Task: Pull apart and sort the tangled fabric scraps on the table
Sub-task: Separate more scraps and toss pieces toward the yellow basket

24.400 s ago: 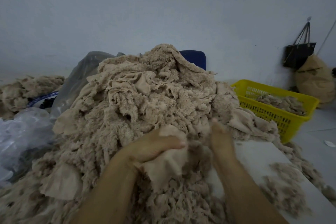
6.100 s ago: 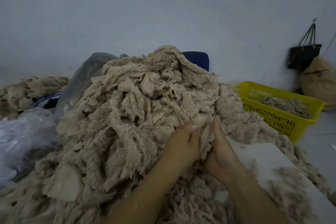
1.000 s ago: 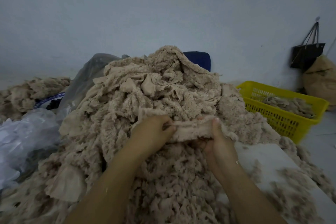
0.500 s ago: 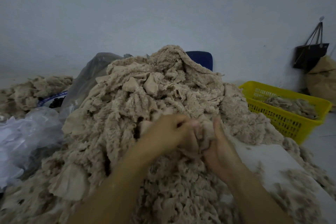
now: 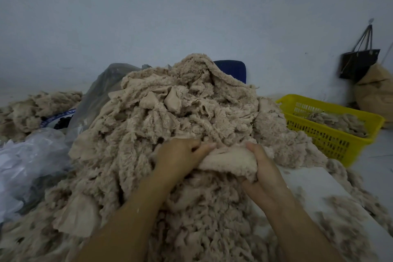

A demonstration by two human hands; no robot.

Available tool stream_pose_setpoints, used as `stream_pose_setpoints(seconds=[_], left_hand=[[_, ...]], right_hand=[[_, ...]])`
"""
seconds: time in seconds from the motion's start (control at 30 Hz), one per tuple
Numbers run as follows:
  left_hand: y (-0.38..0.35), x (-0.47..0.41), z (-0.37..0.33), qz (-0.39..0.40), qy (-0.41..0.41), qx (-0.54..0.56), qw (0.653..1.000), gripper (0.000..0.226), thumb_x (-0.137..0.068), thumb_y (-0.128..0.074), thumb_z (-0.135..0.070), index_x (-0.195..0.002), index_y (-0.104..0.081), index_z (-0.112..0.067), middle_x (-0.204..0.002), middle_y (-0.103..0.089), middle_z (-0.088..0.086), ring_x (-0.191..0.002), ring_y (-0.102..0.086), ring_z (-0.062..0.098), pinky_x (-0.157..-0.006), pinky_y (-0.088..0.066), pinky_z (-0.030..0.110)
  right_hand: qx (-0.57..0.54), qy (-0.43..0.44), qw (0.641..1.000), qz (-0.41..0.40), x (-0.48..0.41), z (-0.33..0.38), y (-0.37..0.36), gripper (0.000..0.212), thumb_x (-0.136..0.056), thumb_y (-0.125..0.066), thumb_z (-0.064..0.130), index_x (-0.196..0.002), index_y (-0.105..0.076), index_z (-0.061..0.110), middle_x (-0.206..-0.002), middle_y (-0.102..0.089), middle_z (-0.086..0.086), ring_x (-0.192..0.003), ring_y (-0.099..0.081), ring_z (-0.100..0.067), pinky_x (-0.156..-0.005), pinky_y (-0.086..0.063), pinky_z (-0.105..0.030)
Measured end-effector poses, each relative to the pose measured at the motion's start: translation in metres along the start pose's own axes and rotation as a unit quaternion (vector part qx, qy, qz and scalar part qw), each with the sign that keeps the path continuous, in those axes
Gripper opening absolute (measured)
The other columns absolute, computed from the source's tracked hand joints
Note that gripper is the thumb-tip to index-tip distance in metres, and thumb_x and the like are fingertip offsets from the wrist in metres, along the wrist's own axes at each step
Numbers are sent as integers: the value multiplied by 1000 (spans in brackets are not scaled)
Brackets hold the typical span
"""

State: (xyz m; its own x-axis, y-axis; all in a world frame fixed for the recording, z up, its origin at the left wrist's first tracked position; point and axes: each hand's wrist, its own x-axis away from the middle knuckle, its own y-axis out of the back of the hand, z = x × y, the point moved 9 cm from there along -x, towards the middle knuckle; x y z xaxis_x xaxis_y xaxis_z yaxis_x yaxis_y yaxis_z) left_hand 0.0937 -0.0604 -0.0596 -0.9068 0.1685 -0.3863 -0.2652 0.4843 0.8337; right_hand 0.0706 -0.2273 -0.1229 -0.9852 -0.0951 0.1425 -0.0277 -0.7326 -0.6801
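Mid-separation: one beige fleecy fabric scrap (image 5: pixel 228 160) drawn taut at the near foot of the tangled heap of beige scraps (image 5: pixel 170 108), clamped by left hand (image 5: pixel 180 161) and right hand (image 5: pixel 263 168), one at each end. Next, likely: tugging free of the heap, then dropping into the yellow plastic basket (image 5: pixel 331 110) right of the heap. Impossible to tell whether snagged underneath; fingertips buried in fabric.

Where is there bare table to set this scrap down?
Only the white table patch right of the held scrap, between the big pile behind and loose fluff nearer you. Plastic bags crowd the left.
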Motion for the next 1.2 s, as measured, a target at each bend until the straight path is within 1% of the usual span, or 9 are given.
stream_pose_setpoints(seconds=[0.17, 0.27, 0.37, 0.47, 0.6, 0.83, 0.93, 1.07, 1.2], left_hand=[[14, 7, 90, -52, 179, 85, 979, 61, -98, -55, -46, -45, -40, -22, -39, -42, -7, -42, -42, 5, -48, -30, 27], [3, 2, 64, 16, 133, 5, 991, 42, -100, -45, -50, -74, -63, -22, -72, -61, -7, -80, -60, 18, -71, -45, 31], [13, 5, -2, -32, 24, -51, 998, 64, -94, -21, -71, -95, -70, -30, -100, -62, -17, -112, -43, 12, -99, -27, 39], [8, 12, -42, 1, -40, 30, 999, 68, -83, -25, -83, -101, -67, -33, -96, -53, -24, -99, -41, 5, -86, -32, 31], [-11, 21, -46, 54, 29, 282, 957, 23, -93, -63, -45, -80, -58, -27, -71, -58, -15, -65, -51, -1, -60, -40, 19], [4, 22, -23, -7, 93, 432, 897, 24, -95, -64, -35, -79, -64, -17, -71, -61, -5, -67, -56, 8, -64, -45, 24], [-13, 23, -30, 56, 102, 428, 896, 22, -97, -63, -31, -85, -74, -16, -83, -72, 2, -79, -65, 12, -73, -52, 29], [-9, 24, -10, 68, 135, 412, 899, 27, -99, -55, -41, -91, -77, -26, -88, -76, -9, -83, -71, 5, -75, -56, 21], [15, 14, 18, -17, 108, 196, 974, 24, -98, -54, -42, -114, -69, -31, -103, -65, -19, -92, -59, -6, -74, -44, 13]], right_hand=[[-170, -14, 985, 10, -4, 24, 22, 43, -84, -65, -9, -112, -53, 22, -96, -61, 6, -66, -64, 5, -51, -49, -10], [-81, 40, 996, 21, -2, 21, 15, 9, -98, -52, 13, -95, -60, 11, -76, -64, -4, -51, -61, -8, -40, -46, -17], [29, 32, 998, 35, -1, 8, -6, 28, -96, -54, 30, -108, -68, 8, -98, -76, -11, -85, -74, -21, -66, -60, -31], [65, 37, 996, 55, 2, 2, -12, 49, -83, -61, 43, -110, -74, 3, -115, -70, -23, -106, -69, -34, -81, -60, -42], [123, 48, 990, 43, 5, 1, -11, 52, -78, -65, 55, -105, -77, 12, -110, -73, -17, -103, -71, -29, -73, -60, -32], [107, 77, 991, -16, -6, 5, 4, 85, -81, -69, 56, -146, -42, 9, -138, -58, -16, -121, -61, -32, -100, -51, -51], [250, 95, 958, 104, 6, -2, -25, 54, -80, -70, 58, -116, -72, 18, -112, -74, -10, -105, -71, -26, -87, -58, -36], [414, 149, 898, 22, 1, 8, -9, 24, -94, -61, 43, -99, -76, 25, -93, -77, 1, -87, -73, -15, -78, -58, -33], [-22, 180, 983, 39, -9, 51, 14, 46, -98, -44, 49, -98, -74, 16, -89, -69, -2, -85, -67, -12, -74, -56, -24]])
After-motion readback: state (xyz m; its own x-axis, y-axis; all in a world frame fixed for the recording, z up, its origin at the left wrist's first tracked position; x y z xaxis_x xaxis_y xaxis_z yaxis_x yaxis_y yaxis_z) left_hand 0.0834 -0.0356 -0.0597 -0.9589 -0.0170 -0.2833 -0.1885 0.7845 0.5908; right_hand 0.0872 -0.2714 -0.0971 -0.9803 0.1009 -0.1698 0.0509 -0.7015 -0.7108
